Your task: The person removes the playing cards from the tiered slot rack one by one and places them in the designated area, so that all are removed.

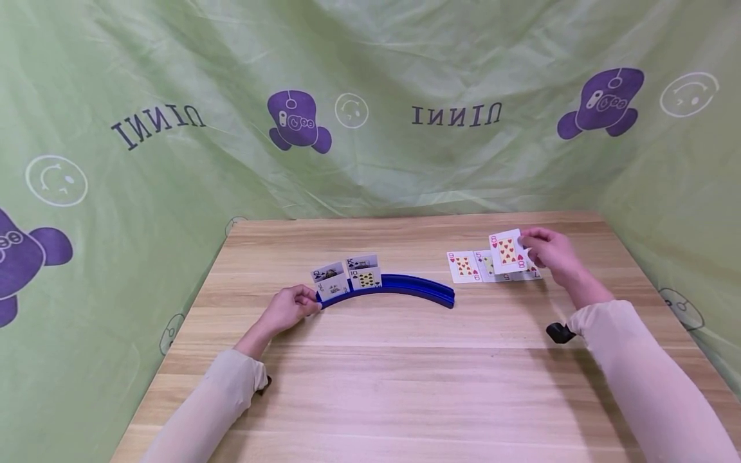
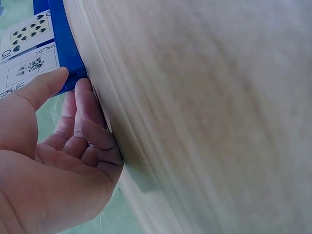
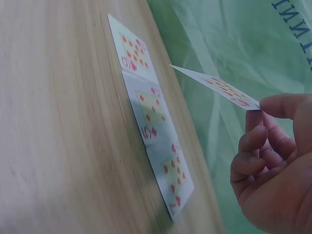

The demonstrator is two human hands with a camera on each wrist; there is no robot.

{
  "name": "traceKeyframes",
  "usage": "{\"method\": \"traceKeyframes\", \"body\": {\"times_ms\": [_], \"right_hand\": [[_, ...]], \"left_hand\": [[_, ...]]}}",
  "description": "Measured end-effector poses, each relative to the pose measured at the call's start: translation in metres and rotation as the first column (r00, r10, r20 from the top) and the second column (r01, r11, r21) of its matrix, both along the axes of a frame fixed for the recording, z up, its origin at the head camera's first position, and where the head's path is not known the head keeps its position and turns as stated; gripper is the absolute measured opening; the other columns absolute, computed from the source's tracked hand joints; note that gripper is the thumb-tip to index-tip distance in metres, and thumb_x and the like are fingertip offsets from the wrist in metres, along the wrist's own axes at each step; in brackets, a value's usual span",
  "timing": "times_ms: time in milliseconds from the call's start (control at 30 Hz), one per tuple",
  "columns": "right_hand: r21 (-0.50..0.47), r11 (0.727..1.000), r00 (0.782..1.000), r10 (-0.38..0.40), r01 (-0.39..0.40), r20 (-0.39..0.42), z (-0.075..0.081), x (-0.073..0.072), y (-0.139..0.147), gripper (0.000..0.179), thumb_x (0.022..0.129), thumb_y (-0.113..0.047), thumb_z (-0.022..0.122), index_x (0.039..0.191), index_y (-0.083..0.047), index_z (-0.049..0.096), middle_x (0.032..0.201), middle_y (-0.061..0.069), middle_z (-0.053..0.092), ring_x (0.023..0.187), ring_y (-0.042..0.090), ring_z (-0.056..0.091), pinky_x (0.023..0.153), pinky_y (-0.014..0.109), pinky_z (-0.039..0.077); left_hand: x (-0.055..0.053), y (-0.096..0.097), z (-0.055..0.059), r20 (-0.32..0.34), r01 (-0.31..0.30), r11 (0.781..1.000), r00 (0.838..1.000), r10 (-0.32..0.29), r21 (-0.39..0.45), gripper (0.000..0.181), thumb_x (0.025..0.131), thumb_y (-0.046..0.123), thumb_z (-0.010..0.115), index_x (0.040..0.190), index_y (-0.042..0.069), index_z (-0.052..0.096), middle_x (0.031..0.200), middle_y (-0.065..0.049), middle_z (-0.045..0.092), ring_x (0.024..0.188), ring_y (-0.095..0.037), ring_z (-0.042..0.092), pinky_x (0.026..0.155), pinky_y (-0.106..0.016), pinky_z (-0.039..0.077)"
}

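My right hand (image 1: pixel 552 254) pinches the eight of hearts (image 1: pixel 506 251) by one edge, raised above a row of cards. Below it lie the nine of hearts (image 1: pixel 463 266), a five of diamonds (image 3: pixel 152 109) and a seven of hearts (image 3: pixel 174 175), face up; the raised card partly hides the last two in the head view. On the left, my left hand (image 1: pixel 287 312) holds the near-left end of a curved blue card holder (image 1: pixel 417 285) between thumb and fingers. Standing in it are a joker (image 1: pixel 332 289), a ten of spades (image 1: pixel 367 279), a queen (image 1: pixel 328 272) and a king (image 1: pixel 361 262).
The wooden table (image 1: pixel 370 379) reaches back to a green cloth (image 1: pixel 370 180) printed with purple figures, which also hangs along both sides. A black piece (image 1: pixel 559 332) shows at my right cuff.
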State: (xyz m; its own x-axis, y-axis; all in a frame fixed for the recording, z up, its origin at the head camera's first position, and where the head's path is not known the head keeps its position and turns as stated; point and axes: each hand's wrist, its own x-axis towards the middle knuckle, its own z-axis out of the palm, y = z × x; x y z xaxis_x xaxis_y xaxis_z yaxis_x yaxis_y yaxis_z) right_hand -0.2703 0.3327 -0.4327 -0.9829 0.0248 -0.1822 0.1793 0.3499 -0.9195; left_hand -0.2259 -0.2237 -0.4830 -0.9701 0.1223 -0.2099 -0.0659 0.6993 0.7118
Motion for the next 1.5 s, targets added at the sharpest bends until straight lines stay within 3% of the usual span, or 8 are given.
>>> {"method": "traceKeyframes", "body": {"times_ms": [300,700,833,1067,1433,1500], "right_hand": [[-0.024,0.998,0.998,-0.059,0.059,0.023,-0.008,-0.003,0.025,0.024,0.102,-0.025,0.055,0.121,-0.011,0.053,0.08,-0.018,0.056,0.065,-0.001,0.05,0.057,0.019,0.041],[0.037,0.996,0.996,-0.088,0.087,0.025,-0.018,-0.003,0.051,0.019,0.102,-0.029,0.053,0.115,-0.016,0.054,0.077,-0.021,0.059,0.066,-0.002,0.054,0.061,0.018,0.048],[0.071,0.992,0.994,-0.106,0.103,0.033,-0.022,-0.003,0.058,0.024,0.102,-0.03,0.053,0.121,-0.015,0.054,0.076,-0.023,0.059,0.067,-0.002,0.057,0.063,0.019,0.05],[0.128,0.979,0.986,-0.164,0.159,0.029,-0.029,-0.005,0.064,0.05,0.101,-0.031,0.053,0.139,0.001,0.049,0.074,-0.025,0.058,0.067,-0.002,0.057,0.062,0.02,0.051],[0.207,0.955,0.976,-0.218,0.213,0.003,-0.034,-0.005,0.07,0.053,0.1,-0.031,0.051,0.14,0.004,0.049,0.075,-0.029,0.053,0.069,-0.004,0.055,0.063,0.019,0.051],[0.236,0.947,0.975,-0.224,0.218,0.0,-0.035,-0.005,0.072,0.054,0.1,-0.033,0.051,0.141,0.003,0.049,0.087,-0.02,0.06,0.074,-0.003,0.054,0.065,0.018,0.05]], "left_hand": [[-0.001,0.0,0.0,-0.001,-0.007,1.0,1.0,0.007,0.0,0.021,0.088,0.017,0.074,0.104,0.006,0.067,0.092,-0.008,0.07,0.077,-0.016,0.061,0.067,-0.027,0.05],[-0.001,-0.002,-0.004,-0.003,0.011,1.0,1.0,-0.011,0.009,0.022,0.088,0.017,0.074,0.104,0.004,0.067,0.092,-0.008,0.071,0.075,-0.014,0.062,0.064,-0.025,0.049],[-0.002,-0.002,-0.004,-0.002,0.005,1.0,1.0,-0.005,0.012,0.022,0.088,0.017,0.075,0.104,0.004,0.067,0.092,-0.008,0.071,0.075,-0.014,0.062,0.065,-0.026,0.049],[-0.002,-0.001,-0.003,0.005,0.003,1.0,1.0,-0.003,0.018,0.022,0.087,0.016,0.075,0.103,0.005,0.067,0.091,-0.008,0.071,0.074,-0.015,0.061,0.065,-0.026,0.05],[0.0,-0.001,-0.001,-0.001,0.011,1.0,1.0,-0.011,0.022,0.022,0.087,0.016,0.074,0.104,0.005,0.067,0.091,-0.007,0.072,0.073,-0.015,0.062,0.065,-0.029,0.051],[0.0,-0.002,-0.002,-0.003,0.011,1.0,1.0,-0.011,0.02,0.022,0.087,0.016,0.074,0.104,0.005,0.067,0.091,-0.007,0.072,0.074,-0.015,0.062,0.066,-0.029,0.051]]}}
